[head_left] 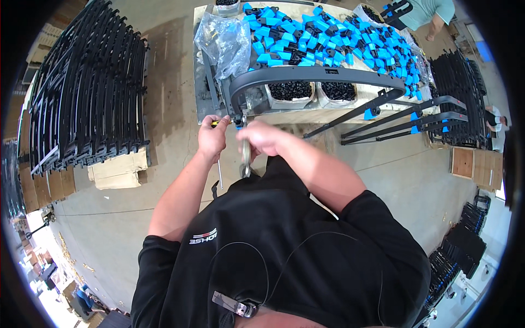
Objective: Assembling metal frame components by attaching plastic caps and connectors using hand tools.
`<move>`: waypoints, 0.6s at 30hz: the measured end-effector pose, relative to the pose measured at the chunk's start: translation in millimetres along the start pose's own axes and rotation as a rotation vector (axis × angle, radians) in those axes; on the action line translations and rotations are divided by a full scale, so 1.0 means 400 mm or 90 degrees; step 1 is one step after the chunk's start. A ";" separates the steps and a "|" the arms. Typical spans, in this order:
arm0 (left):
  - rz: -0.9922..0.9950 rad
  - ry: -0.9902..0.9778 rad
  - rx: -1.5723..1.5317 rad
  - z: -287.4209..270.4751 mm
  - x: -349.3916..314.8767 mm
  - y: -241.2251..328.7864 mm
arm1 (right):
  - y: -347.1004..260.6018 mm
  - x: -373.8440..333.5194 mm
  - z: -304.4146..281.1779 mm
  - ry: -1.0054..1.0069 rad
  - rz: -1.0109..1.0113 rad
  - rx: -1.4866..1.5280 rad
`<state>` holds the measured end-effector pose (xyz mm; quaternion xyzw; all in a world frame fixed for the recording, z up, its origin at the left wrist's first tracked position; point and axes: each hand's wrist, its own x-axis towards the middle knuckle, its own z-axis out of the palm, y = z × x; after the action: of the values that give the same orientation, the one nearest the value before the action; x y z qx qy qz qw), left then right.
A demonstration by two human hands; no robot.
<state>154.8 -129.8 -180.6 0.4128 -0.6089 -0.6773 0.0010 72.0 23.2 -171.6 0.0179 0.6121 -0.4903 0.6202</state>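
Observation:
My left hand (212, 138) is closed round a screwdriver (220, 174) with a yellow and black handle; its thin shaft points down toward my body. Its fingertips are beside the end of a curved dark grey metal frame (322, 71), where a small black and blue fitting (238, 122) sits. Just right of that end, my right hand (259, 139) grips a long silvery metal tool (245, 156). Motion blurs this tool and the fingers cover part of it, so its exact kind does not show. The frame's curve lies along the table's near edge.
Blue and black plastic fittings (328, 38) heap on the table (306, 116). Two boxes of small black parts (290, 92) stand at its near edge, a plastic bag (223, 44) farther left. Black frames (87, 93) are stacked at left; others (404, 124) lean right. Another person (429, 13) stands far right.

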 end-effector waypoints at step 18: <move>-0.013 0.006 -0.048 -0.005 -0.020 -0.008 | -0.053 -0.059 0.006 -0.078 0.046 0.124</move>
<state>162.8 -126.5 -178.5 0.4216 -0.5785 -0.6981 0.0126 65.9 24.7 -140.4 0.0704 0.5214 -0.5250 0.6690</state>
